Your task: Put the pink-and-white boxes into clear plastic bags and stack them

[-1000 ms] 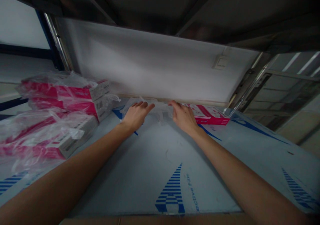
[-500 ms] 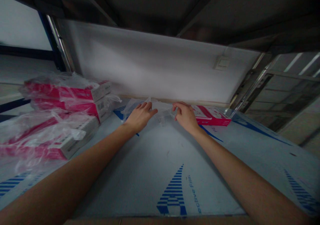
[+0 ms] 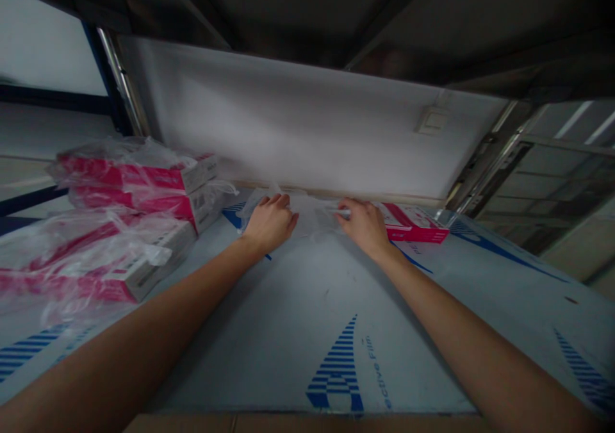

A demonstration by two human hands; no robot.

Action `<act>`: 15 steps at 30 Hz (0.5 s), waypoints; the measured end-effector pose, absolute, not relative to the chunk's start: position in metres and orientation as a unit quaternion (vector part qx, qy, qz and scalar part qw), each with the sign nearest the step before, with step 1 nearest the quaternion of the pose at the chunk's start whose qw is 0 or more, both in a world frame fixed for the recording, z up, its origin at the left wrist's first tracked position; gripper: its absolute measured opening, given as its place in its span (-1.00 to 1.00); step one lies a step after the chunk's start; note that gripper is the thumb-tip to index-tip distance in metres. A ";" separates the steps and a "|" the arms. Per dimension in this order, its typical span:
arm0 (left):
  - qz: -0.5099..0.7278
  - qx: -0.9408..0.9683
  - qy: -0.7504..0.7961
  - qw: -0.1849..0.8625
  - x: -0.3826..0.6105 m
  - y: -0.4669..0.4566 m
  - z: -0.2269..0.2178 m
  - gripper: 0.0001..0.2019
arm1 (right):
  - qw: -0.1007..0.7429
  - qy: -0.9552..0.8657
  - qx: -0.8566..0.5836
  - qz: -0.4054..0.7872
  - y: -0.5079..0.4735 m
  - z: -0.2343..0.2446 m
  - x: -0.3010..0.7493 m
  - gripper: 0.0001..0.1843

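Observation:
A clear plastic bag (image 3: 310, 218) is spread between my hands near the back of the film-covered surface. My left hand (image 3: 271, 223) rests on its left side, fingers curled down and closed on the plastic. At the right edge of the bag, my right hand (image 3: 364, 225) pinches the plastic between thumb and fingers. Just right of that hand lies a flat pink-and-white box (image 3: 417, 225), partly covered by it.
At left, pink-and-white boxes in clear bags (image 3: 158, 186) are stacked, with another bagged box (image 3: 148, 266) in front. A dark metal shelf (image 3: 298, 16) hangs low overhead. Behind stands a white wall (image 3: 307, 125) with a switch (image 3: 432, 120); metal posts flank both sides.
My right hand's fingers have closed on the bag's edge. My left thumb has drawn in toward its fingers, and the plastic between the hands lies flatter and wider.

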State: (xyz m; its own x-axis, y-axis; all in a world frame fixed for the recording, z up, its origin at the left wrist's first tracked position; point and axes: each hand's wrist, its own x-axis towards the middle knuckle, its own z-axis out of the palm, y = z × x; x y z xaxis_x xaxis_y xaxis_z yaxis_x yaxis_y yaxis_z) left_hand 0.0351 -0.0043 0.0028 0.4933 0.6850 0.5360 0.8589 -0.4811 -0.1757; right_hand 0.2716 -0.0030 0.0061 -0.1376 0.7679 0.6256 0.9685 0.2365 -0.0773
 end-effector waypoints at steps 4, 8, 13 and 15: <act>-0.193 -0.827 -0.484 0.211 0.031 0.000 0.003 -0.75 | 0.258 -0.758 -0.554 -0.229 -0.008 0.010 0.271 -0.79; -0.181 -0.823 -0.499 0.202 0.030 0.001 0.003 -0.51 | 0.176 -0.808 -0.510 -0.238 -0.013 0.015 0.272 -0.53; -0.161 -0.817 -0.518 0.194 0.031 -0.002 0.003 -0.40 | 0.100 -0.842 -0.478 -0.231 -0.015 0.014 0.272 -0.37; -0.159 -0.807 -0.531 0.204 0.030 -0.003 0.004 -0.42 | 0.112 -0.833 -0.492 -0.229 -0.014 0.014 0.270 -0.49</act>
State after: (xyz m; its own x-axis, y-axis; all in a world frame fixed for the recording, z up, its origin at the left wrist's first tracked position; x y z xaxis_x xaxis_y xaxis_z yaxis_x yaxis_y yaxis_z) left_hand 0.0303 -0.0029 0.0038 0.3851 0.7925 0.4730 0.9221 -0.3520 -0.1610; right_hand 0.2699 -0.0145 0.0142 -0.4908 0.7679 0.4116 0.8704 0.4114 0.2704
